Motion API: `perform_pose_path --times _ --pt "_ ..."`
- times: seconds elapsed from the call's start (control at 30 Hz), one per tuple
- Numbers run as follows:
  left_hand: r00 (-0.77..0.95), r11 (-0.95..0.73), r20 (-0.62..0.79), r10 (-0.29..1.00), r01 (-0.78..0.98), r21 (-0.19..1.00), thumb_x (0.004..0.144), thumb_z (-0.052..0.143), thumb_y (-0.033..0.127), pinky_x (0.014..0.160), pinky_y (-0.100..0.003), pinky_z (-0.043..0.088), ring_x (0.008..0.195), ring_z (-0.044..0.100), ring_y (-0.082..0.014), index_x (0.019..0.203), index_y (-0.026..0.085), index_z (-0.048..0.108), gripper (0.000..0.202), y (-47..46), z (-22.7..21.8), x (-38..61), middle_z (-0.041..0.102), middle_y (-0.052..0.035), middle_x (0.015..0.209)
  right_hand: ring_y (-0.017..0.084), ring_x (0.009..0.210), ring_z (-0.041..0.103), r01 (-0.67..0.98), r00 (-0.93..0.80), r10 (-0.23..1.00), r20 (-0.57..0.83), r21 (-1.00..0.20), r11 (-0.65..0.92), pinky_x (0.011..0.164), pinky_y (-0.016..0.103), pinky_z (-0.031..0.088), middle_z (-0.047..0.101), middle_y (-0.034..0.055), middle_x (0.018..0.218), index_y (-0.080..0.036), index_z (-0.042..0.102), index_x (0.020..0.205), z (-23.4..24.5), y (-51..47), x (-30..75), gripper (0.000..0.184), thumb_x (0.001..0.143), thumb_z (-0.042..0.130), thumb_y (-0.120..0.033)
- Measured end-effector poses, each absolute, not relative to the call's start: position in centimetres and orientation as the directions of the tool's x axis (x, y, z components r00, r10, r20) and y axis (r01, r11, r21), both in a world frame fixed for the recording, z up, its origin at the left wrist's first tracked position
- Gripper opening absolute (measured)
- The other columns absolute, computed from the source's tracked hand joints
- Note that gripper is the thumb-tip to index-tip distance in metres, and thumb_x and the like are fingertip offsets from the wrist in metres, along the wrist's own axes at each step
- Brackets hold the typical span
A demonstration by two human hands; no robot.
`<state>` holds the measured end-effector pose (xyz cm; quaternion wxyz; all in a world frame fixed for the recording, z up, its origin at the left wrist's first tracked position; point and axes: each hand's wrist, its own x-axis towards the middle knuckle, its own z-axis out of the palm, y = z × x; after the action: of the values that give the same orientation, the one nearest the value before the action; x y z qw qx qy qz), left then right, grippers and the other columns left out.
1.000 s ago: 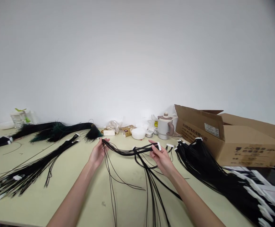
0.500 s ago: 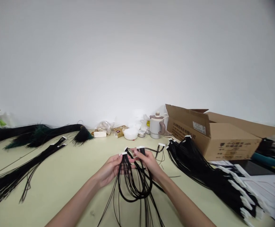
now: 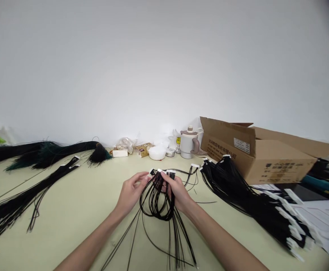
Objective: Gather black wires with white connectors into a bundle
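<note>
A black wire harness (image 3: pixel 155 210) with white connectors is bent into loops in front of me, its loose wire ends hanging down over the table. My right hand (image 3: pixel 179 191) pinches it near the top, with two white connectors (image 3: pixel 171 171) standing above the thumb and fingers. At the left of the loops, my left hand (image 3: pixel 132 191) has its thumb and forefinger drawn together beside another small connector end (image 3: pixel 152 171). Whatever lies between those fingertips is too small to make out. Just beyond the right hand lies one more white connector (image 3: pixel 194 165) with black wires.
Bundled black harnesses (image 3: pixel 237 188) lie at right beside an open cardboard box (image 3: pixel 280 162). More black wires (image 3: pixel 34 188) spread over the table's left side, below dark tied bundles (image 3: pixel 68 151). Along the wall stand a white bowl (image 3: pixel 156 153) and a lidded mug (image 3: pixel 188 145).
The connector that my left hand held has moved right into my right hand's grip. My left fingers have come off it, and the wire loops have drawn closer together and risen.
</note>
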<state>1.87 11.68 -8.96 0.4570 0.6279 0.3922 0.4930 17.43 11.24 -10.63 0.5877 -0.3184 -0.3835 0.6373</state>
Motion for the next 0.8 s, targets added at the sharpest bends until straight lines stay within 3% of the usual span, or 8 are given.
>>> perform_pose_path --times 0.03,0.1,0.2,0.3,0.43,0.6,0.7,0.8 --pt "0.193 -0.397 0.372 0.908 0.114 0.911 0.067 0.061 0.035 0.081 -0.023 0.039 0.092 0.052 -0.0156 0.091 0.018 0.066 0.03 11.6 -8.9 1.7 0.061 -0.0066 0.095 0.013 0.067 0.06 -0.527 -0.079 0.997 0.023 -0.85 -0.022 0.06 0.021 0.048 0.063 0.0085 0.078 -0.009 0.061 0.082 -10.6 11.5 17.7 0.034 0.068 0.065 -0.04" --pt "0.356 -0.593 0.498 0.79 0.241 0.768 0.065 0.063 0.031 0.087 -0.025 0.035 0.096 0.047 -0.0164 0.082 0.021 0.068 0.02 11.5 -8.8 1.4 0.06 -0.0061 0.095 0.014 0.069 0.061 -0.566 -0.051 0.998 -0.028 -0.822 -0.052 0.062 0.022 0.049 0.064 0.0104 0.081 -0.008 0.061 0.079 -10.5 11.9 18.3 0.029 0.071 0.063 -0.036" --pt "0.661 -0.725 0.425 0.618 0.27 0.634 0.058 0.068 0.032 0.091 -0.029 0.03 0.099 0.042 -0.0193 0.074 0.023 0.07 0.018 11.3 -9.0 1.2 0.06 -0.0063 0.095 0.014 0.069 0.062 -0.617 -0.042 0.996 -0.077 -0.782 -0.086 0.063 0.022 0.051 0.064 0.0111 0.082 -0.008 0.06 0.076 -10.5 12.2 19.0 0.023 0.075 0.059 -0.031" --pt "0.709 -0.701 0.377 0.596 0.23 0.675 0.058 0.069 0.032 0.092 -0.033 0.029 0.095 0.041 -0.02 0.072 0.024 0.07 0.016 11.5 -9.3 1.2 0.061 -0.0071 0.09 0.013 0.067 0.062 -0.602 0.03 0.995 -0.097 -0.796 -0.059 0.06 0.021 0.051 0.064 0.0105 0.078 -0.009 0.059 0.073 -10.4 12.3 19.3 0.022 0.074 0.06 -0.031" --pt "0.612 -0.603 0.411 0.675 0.137 0.786 0.061 0.066 0.027 0.089 -0.031 0.032 0.092 0.044 -0.0197 0.071 0.022 0.071 0.012 11.8 -9.2 1.1 0.062 -0.0097 0.088 0.013 0.064 0.061 -0.503 0.155 0.986 -0.065 -0.864 0.022 0.056 0.02 0.05 0.064 0.0094 0.077 -0.009 0.059 0.073 -10.5 12.4 19.5 0.025 0.068 0.065 -0.033" --pt "0.53 -0.509 0.387 0.754 0.1 0.855 0.061 0.066 0.018 0.082 -0.027 0.036 0.085 0.05 -0.0175 0.074 0.017 0.071 0.014 11.8 -8.9 0.9 0.063 -0.0115 0.081 0.014 0.066 0.062 -0.474 0.118 0.992 -0.054 -0.881 0.009 0.06 0.021 0.051 0.064 0.0094 0.077 -0.01 0.058 0.076 -10.7 12.5 19.8 0.026 0.067 0.066 -0.033" --pt "0.283 -0.457 0.44 0.852 -0.006 0.889 0.058 0.067 0.011 0.079 -0.021 0.038 0.08 0.052 -0.0132 0.072 0.015 0.069 0.015 11.6 -8.9 0.8 0.062 -0.0087 0.079 0.014 0.065 0.062 -0.456 0.068 0.994 -0.08 -0.889 -0.04 0.059 0.021 0.051 0.064 0.0102 0.076 -0.009 0.058 0.075 -10.8 12.5 19.8 0.027 0.068 0.065 -0.034" --pt "-0.064 -0.485 0.485 0.872 0.013 0.874 0.057 0.068 0.011 0.06 -0.015 0.037 0.058 0.045 -0.0053 0.054 0.013 0.06 0.008 11.7 -9.0 0.5 0.053 -0.0013 0.059 0.014 0.066 0.062 -0.428 -0.018 0.995 -0.1 -0.898 -0.098 0.058 0.021 0.05 0.064 0.0112 0.079 -0.009 0.058 0.078 -10.9 12.4 19.5 0.027 0.07 0.064 -0.034"
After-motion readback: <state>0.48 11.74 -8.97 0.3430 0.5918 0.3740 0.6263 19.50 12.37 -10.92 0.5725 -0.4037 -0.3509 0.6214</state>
